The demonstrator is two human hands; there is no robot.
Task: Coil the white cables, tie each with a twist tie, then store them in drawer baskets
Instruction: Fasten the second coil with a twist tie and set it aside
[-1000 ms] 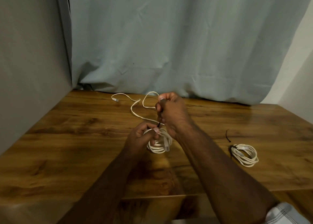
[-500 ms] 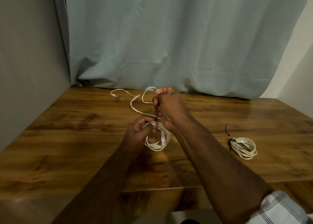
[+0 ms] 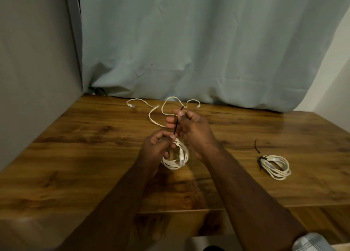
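Hands over desk (image 3: 75, 156): left hand (image 3: 157, 146) grips cable coil (image 3: 176, 157) and pinches twist tie (image 3: 176, 123) low end; right hand (image 3: 191, 127) pinches its top. Tied coil (image 3: 275, 166) well right, loose cable (image 3: 155, 114) behind. Risk: tie slips, coil springs open.

The table (image 3: 75, 156) is of wood with dark grain and a glossy, smooth finish. The curtain (image 3: 189, 51) behind is matt cloth with soft folds. The coiled cable (image 3: 175, 162) looks like smooth white plastic.
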